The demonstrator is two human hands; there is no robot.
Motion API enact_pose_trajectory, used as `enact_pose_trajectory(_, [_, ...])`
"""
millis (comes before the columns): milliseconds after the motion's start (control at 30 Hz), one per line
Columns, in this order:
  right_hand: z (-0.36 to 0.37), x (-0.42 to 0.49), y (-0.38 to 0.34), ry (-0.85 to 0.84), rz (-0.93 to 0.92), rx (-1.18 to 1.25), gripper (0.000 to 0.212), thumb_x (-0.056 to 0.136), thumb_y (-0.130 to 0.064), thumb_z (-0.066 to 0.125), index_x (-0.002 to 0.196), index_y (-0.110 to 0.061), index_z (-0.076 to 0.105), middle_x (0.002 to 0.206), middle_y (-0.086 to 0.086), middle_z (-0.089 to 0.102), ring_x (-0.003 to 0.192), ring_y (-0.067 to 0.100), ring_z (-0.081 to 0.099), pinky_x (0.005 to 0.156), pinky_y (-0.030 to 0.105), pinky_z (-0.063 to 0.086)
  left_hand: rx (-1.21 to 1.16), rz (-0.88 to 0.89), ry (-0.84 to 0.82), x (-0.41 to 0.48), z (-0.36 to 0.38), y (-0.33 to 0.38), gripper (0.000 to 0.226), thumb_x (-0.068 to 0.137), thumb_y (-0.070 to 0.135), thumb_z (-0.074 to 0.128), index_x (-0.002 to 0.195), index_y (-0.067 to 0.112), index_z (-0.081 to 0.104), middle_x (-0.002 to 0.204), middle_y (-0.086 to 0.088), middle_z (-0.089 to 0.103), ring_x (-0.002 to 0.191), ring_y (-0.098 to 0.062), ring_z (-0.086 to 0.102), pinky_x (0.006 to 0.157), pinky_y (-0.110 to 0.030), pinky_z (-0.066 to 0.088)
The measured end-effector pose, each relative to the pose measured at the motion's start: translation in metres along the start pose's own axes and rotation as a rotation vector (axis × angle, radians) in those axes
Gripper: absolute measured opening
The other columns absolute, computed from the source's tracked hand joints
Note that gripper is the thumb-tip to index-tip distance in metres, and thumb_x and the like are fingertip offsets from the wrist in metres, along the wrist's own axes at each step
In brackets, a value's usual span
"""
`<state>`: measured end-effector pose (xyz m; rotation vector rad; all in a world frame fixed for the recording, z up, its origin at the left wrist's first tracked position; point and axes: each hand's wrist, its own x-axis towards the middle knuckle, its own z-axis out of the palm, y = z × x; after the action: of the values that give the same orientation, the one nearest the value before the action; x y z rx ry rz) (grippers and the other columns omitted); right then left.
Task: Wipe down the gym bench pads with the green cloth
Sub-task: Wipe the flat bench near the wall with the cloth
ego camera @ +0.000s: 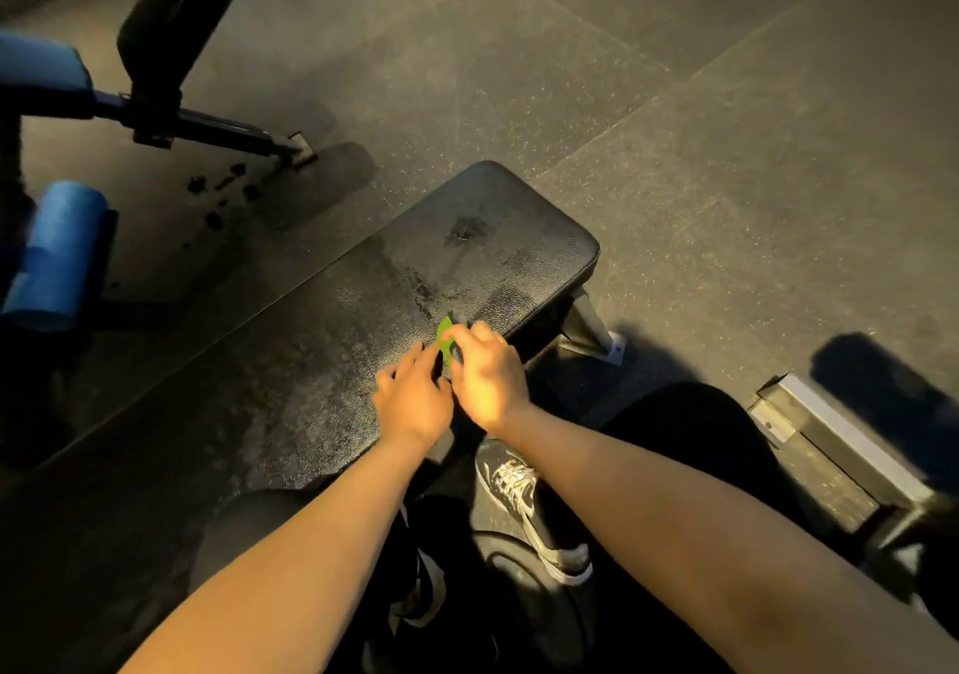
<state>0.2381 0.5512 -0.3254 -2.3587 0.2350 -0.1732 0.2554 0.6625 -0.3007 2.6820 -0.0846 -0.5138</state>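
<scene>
Green cloth (444, 337): bunched at bench pad (363, 320) near edge | right hand (488, 377): fingers curled, gripping cloth | left hand (412, 398): fingers on it, apparently regathering for wiping.

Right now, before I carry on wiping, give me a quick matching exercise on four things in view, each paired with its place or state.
Things:
1. green cloth
2. bench pad
3. blue roller
4. shoe

Places or states:
A. far left, on another machine
B. on the floor under the right forearm
C. bunched between the left hand and the right hand
D. black, with wet streaks near its far end

Pairs: 1-C, 2-D, 3-A, 4-B
</scene>
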Motion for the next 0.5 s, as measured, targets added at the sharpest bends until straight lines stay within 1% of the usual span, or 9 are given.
enact_pose_trajectory(33, [-0.003, 0.006, 0.001, -0.017, -0.056, -0.09, 0.022, 0.092, -0.016, 0.053, 0.112, -0.017, 0.062, 0.098, 0.011, 0.054, 0.089, 0.034, 0.053, 0.073, 0.043, 0.047, -0.021, 0.004, 0.025, 0.004, -0.004, -0.002, 0.053, 0.099, 0.024, 0.048, 0.149, 0.039, 0.039, 0.16, 0.005, 0.033, 0.14, -0.033, 0.026, 0.113, -0.044, 0.025])
enact_pose_trajectory(67, [-0.004, 0.013, 0.003, -0.022, -0.102, -0.155, 0.021, 0.093, -0.017, 0.052, 0.111, -0.016, 0.063, 0.097, 0.011, 0.052, 0.088, 0.034, 0.05, 0.071, 0.041, 0.044, -0.003, 0.002, 0.045, 0.008, -0.007, -0.005, 0.054, 0.1, 0.026, 0.05, 0.151, 0.037, 0.037, 0.161, 0.003, 0.03, 0.141, -0.033, 0.026, 0.114, -0.043, 0.024])
enact_pose_trajectory(133, [-0.006, 0.03, 0.011, 0.028, -0.146, -0.29, 0.015, 0.093, -0.018, 0.056, 0.103, -0.016, 0.068, 0.094, 0.011, 0.051, 0.084, 0.034, 0.051, 0.067, 0.036, 0.036, 0.094, -0.047, 0.034, 0.016, -0.012, -0.011, 0.06, 0.101, 0.039, 0.051, 0.155, 0.035, 0.027, 0.167, 0.002, 0.014, 0.147, -0.034, 0.016, 0.119, -0.047, 0.02])
enact_pose_trajectory(200, [-0.018, 0.051, 0.02, 0.092, -0.064, -0.431, 0.013, 0.09, -0.018, 0.059, 0.098, -0.019, 0.069, 0.098, 0.013, 0.053, 0.087, 0.035, 0.053, 0.069, 0.038, 0.034, 0.116, -0.103, -0.009, 0.02, -0.014, -0.019, 0.068, 0.1, 0.049, 0.05, 0.158, 0.035, 0.018, 0.168, 0.004, 0.003, 0.151, -0.033, 0.007, 0.121, -0.049, 0.015])
enact_pose_trajectory(267, [-0.032, 0.068, 0.029, 0.019, 0.145, -0.524, 0.024, 0.094, -0.019, 0.05, 0.112, -0.023, 0.066, 0.117, 0.012, 0.05, 0.105, 0.035, 0.048, 0.084, 0.041, 0.038, 0.094, -0.105, -0.029, 0.023, -0.011, -0.024, 0.073, 0.099, 0.054, 0.049, 0.159, 0.035, 0.013, 0.168, 0.005, -0.002, 0.152, -0.032, 0.001, 0.121, -0.049, 0.011])
enact_pose_trajectory(333, [-0.037, 0.072, 0.03, -0.016, 0.226, -0.541, 0.032, 0.092, -0.018, 0.049, 0.121, -0.024, 0.062, 0.125, 0.009, 0.046, 0.113, 0.032, 0.043, 0.091, 0.042, 0.037, 0.091, -0.095, -0.038, 0.024, -0.009, -0.028, 0.074, 0.099, 0.056, 0.047, 0.159, 0.036, 0.009, 0.168, 0.006, -0.004, 0.152, -0.031, -0.002, 0.122, -0.049, 0.008])
enact_pose_trajectory(400, [-0.029, 0.064, 0.02, 0.001, 0.209, -0.479, 0.039, 0.09, -0.019, 0.051, 0.129, -0.017, 0.057, 0.13, 0.009, 0.046, 0.12, 0.032, 0.041, 0.099, 0.042, 0.036, 0.091, -0.097, -0.04, 0.026, -0.007, -0.029, 0.074, 0.099, 0.054, 0.048, 0.159, 0.037, 0.008, 0.168, 0.007, -0.007, 0.152, -0.03, -0.003, 0.121, -0.048, 0.006])
enact_pose_trajectory(433, [-0.021, 0.058, 0.012, -0.01, 0.18, -0.44, 0.042, 0.092, -0.023, 0.05, 0.133, -0.013, 0.054, 0.136, 0.011, 0.044, 0.127, 0.033, 0.037, 0.106, 0.043, 0.032, 0.084, -0.101, -0.039, 0.026, -0.007, -0.029, 0.074, 0.099, 0.051, 0.049, 0.159, 0.037, 0.008, 0.168, 0.007, -0.007, 0.152, -0.03, -0.004, 0.121, -0.048, 0.005])
enact_pose_trajectory(500, [0.001, 0.046, -0.002, -0.067, 0.071, -0.388, 0.047, 0.097, -0.033, 0.047, 0.138, -0.009, 0.051, 0.148, 0.015, 0.038, 0.141, 0.034, 0.026, 0.119, 0.045, 0.019, 0.07, -0.104, -0.036, 0.029, -0.007, -0.028, 0.075, 0.098, 0.049, 0.053, 0.158, 0.039, 0.009, 0.168, 0.008, -0.007, 0.152, -0.029, -0.004, 0.12, -0.047, 0.004])
